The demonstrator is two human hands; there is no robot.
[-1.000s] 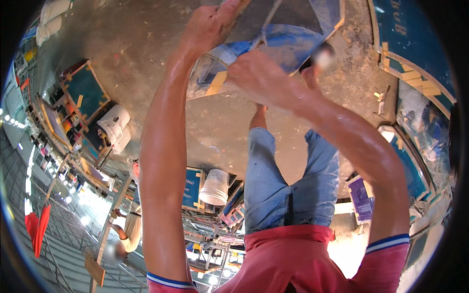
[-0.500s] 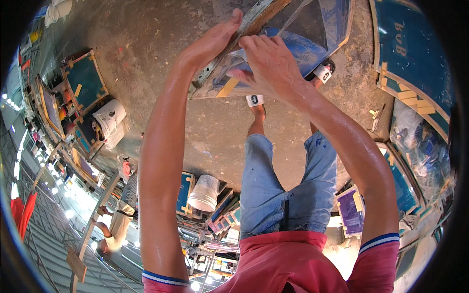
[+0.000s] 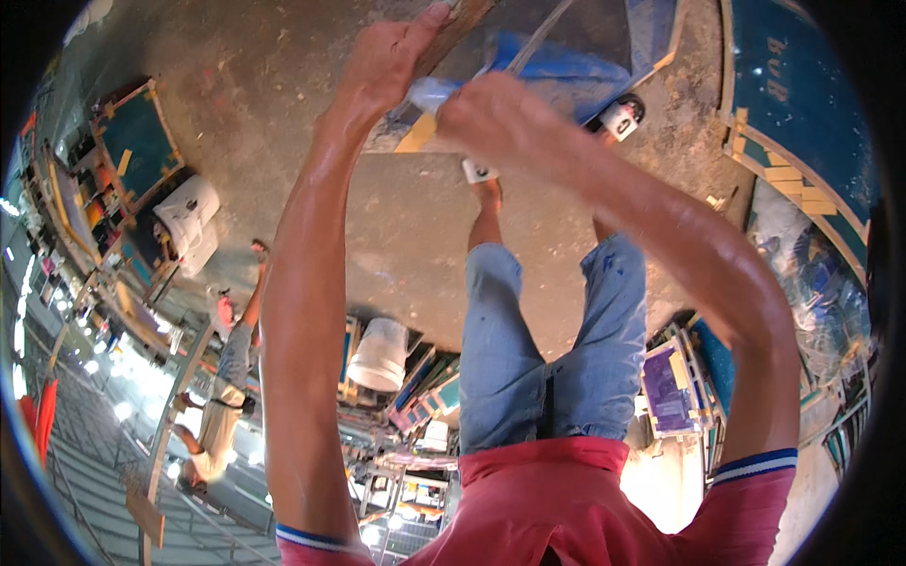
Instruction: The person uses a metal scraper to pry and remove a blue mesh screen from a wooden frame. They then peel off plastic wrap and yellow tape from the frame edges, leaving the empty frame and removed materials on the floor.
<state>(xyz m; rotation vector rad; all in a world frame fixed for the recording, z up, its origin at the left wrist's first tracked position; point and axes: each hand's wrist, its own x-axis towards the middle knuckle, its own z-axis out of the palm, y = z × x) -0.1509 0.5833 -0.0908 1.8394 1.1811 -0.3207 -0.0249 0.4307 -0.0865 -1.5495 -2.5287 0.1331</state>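
Observation:
My left hand (image 3: pixel 389 64) is closed on the wooden bar of a frame (image 3: pixel 459 38) at the top of the view, its thumb lying along the bar. A clear plastic sheet (image 3: pixel 543 42) and a blue sheet (image 3: pixel 576 80) lie across the frame. My right hand (image 3: pixel 495 118), a little blurred, is closed in a fist to the right of the left one. A crumpled, pale end of the plastic sticks out of the fist, and a taut fold runs up from it. Yellow tape (image 3: pixel 416 135) marks the frame's near edge.
Large blue-green framed screens (image 3: pixel 793 104) stand at the right beside bundled clear plastic (image 3: pixel 802 283). White buckets (image 3: pixel 189 212) and another framed screen (image 3: pixel 137 146) are at the left. A person (image 3: pixel 222 415) is at the lower left. My feet stand on stained concrete (image 3: pixel 396 236).
My right hand has moved left and closed into a fist, drawing plastic with it. My left hand has shifted slightly up. The frame's near edge sits a little higher in view.

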